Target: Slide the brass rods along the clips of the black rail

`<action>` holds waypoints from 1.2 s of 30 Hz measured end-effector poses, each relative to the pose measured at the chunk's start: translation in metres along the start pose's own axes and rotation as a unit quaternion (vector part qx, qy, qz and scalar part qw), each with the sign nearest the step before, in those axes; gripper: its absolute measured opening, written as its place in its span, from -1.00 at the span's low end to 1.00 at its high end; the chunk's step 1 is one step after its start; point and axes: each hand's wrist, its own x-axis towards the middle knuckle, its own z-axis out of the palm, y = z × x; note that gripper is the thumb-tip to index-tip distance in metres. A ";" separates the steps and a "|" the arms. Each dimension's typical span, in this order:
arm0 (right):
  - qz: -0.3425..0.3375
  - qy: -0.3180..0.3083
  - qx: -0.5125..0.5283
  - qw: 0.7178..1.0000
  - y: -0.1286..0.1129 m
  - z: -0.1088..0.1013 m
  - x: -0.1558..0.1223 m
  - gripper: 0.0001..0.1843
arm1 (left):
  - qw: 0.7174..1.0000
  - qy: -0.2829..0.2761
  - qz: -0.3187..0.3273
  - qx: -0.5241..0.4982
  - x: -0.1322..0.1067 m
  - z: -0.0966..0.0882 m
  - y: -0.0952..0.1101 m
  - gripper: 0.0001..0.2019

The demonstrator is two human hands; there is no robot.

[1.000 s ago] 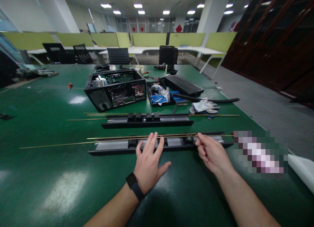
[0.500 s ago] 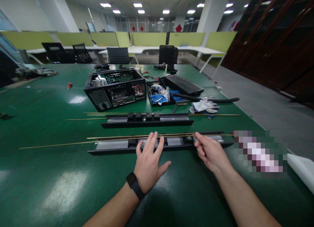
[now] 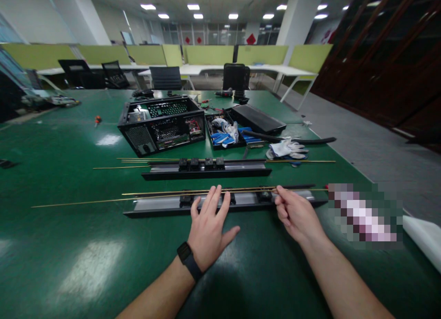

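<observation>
Rod (image 3: 79,203) pinched in right hand (image 3: 299,216), along near rail (image 3: 155,213)
It has just slid slightly rightward, its free end poking out left of the rail, so it seems to move freely; left hand (image 3: 209,229) lies spread over the rail's middle.

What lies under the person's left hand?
Under the left hand run brass-coloured rods and the near black rail. Part of a black block shows right of the fingers; the rest, and the rail stretch beneath the fingers, are covered.
</observation>
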 end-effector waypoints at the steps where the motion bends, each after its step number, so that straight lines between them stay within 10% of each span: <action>1: -0.001 -0.003 -0.004 1.000 0.000 0.000 0.000 -0.59 | 1.000 -0.001 -0.001 0.000 0.000 0.000 0.000 -0.28; 36: 0.016 -0.019 -0.021 0.999 -0.001 0.000 0.001 -0.60 | 1.000 0.007 0.000 -0.003 0.000 -0.002 0.001 -0.25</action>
